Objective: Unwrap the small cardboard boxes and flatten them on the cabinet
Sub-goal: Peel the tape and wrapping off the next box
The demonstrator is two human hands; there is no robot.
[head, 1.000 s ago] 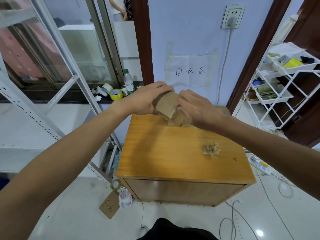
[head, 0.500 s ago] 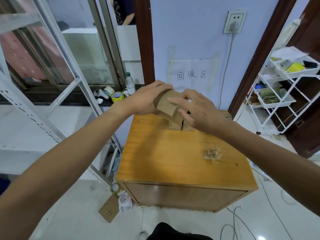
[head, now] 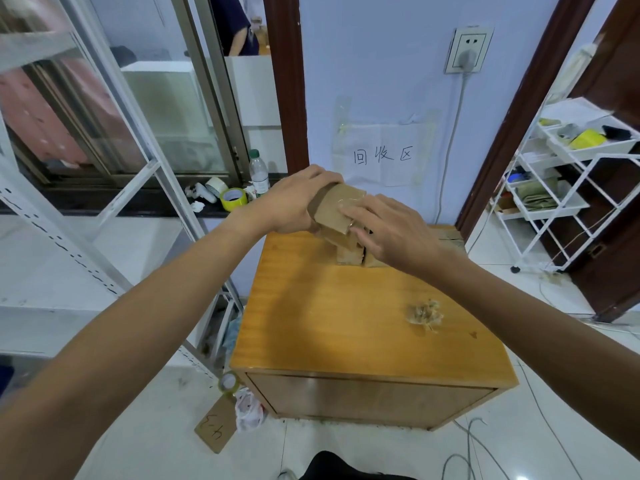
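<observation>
Right hand point(head: 391, 233) has shifted since a second ago; its fingers now reach further over the taped face of the small cardboard box point(head: 334, 207) instead of bunching at its right side; the box itself is in about the same spot, up in the air over the back of the wooden cabinet point(head: 346, 327); that cabinet is the big thing, with an orange-ish top, standing on white tiles against the pale wall; off to the right there's a white wire rack point(head: 568, 188) with trays of odds and ends; left hand point(head: 291, 206) is wrapped round the left end of the box, fingers curled over the top, and I can't see the thumb; right hand holds the other end, index finger laid along the face, the rest curled at the lower edge; the box is tilted, with shiny tape on it; just below it two more boxes point(head: 346, 256) stand side by side on the cabinet top, partly hidden by the right hand; toward the front right lies a crumpled wad of tape point(head: 424, 313), well apart from them; on the sill at left, a water bottle point(head: 259, 171) with a yellow tape roll point(head: 233, 199) just beside it; on the floor by the cabinet's left corner, a cardboard tag point(head: 214, 424) with writing.
</observation>
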